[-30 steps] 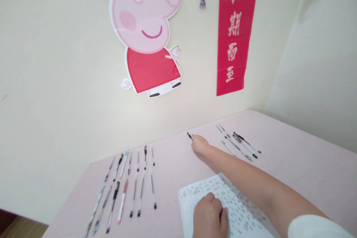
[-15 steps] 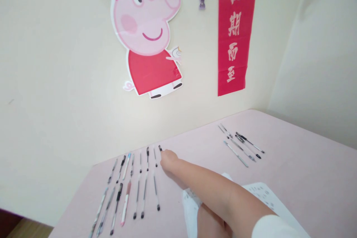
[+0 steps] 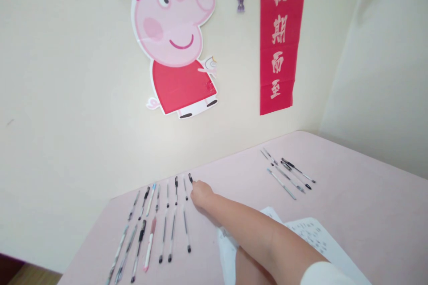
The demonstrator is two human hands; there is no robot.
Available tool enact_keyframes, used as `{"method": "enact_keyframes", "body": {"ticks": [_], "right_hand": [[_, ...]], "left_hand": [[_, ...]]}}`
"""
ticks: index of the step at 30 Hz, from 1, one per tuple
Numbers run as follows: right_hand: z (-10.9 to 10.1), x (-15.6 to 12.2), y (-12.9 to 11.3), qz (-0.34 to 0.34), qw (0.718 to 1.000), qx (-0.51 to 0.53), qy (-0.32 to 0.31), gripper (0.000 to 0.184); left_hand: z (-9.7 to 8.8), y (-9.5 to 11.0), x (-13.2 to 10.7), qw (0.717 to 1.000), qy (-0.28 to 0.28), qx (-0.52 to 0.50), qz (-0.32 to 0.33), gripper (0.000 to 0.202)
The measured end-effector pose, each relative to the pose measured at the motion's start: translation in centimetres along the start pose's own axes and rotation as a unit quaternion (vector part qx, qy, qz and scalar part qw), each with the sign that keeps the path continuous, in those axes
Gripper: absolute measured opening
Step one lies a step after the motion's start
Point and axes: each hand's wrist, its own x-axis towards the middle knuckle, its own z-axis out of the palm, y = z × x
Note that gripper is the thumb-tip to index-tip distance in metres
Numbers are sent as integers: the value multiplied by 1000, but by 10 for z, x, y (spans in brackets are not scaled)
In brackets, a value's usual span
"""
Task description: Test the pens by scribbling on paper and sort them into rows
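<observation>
My right hand [image 3: 201, 193] reaches across the pink tabletop at the end of the back row. Its fingers are closed on a pen, whose black cap [image 3: 190, 177] pokes out above them; the rest of the pen is hidden. Just left of the hand lies a thin clear pen [image 3: 185, 188], and beyond it a black-capped pen [image 3: 176, 190]. A front row holds more pens, among them a pink and white pen [image 3: 150, 245]. Under my right forearm shows bare skin of my left hand or arm [image 3: 251, 265]; its fingers cannot be made out.
A loose group of several pens, one a pale grey pen [image 3: 281, 184], lies toward the back right of the table [image 3: 234, 178]. White sheets with writing [image 3: 321, 236] rest beneath my arms. A pig cutout [image 3: 177, 44] and a red banner [image 3: 282, 40] hang on the wall behind.
The view has shifted very slightly. My right hand stays at nearly the same place with the pen, whose cap leans a little differently.
</observation>
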Motion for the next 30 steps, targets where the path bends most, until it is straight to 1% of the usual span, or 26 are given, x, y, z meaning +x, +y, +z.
{"method": "enact_keyframes", "body": {"ticks": [1,2,4,5,6,9,11,13,16,18,20,22,23,25,27,30], "right_hand": [[-2,-3,1,-4,1000,1,3,31],[-4,-6,2,-9,1000,2,5,31],[-11,-15,5,-23,1000,2,11,33],[-15,-21,8,-30,999,1,15,35],[-20,-27,12,-36,999,0,19,38],[-38,-47,29,-50,998,-9,29,46],[-52,-60,46,-51,998,-16,35,49],[-67,-74,65,-39,998,-38,45,51],[-92,-93,98,22,993,-94,67,53],[-109,-105,120,82,983,-144,84,53],[-123,-116,141,125,971,-176,105,48],[-132,-126,159,171,958,-206,99,40],[-135,-130,167,196,951,-224,89,37],[-137,-138,179,223,943,-236,76,34],[-134,-143,188,238,939,-238,68,34],[-128,-147,195,252,937,-236,52,32]], "left_hand": [[-2,3,-3,999,1,27,22,25],[-4,6,-6,996,3,66,57,25],[-8,12,-11,982,8,143,125,29],[-10,14,-13,974,10,173,148,32],[-11,16,-15,968,11,193,158,32],[-12,22,-17,957,2,247,151,27],[-12,24,-17,950,1,283,131,23],[-12,24,-18,945,3,306,115,23],[-12,24,-18,942,1,317,110,24],[-11,23,-18,941,2,321,112,24],[-11,21,-18,940,5,322,114,24],[-10,21,-18,940,8,322,116,23],[-11,21,-18,940,9,322,117,23],[-11,21,-19,940,9,320,117,24],[-11,22,-19,941,6,318,116,24],[-12,23,-19,941,4,319,117,24]]}}
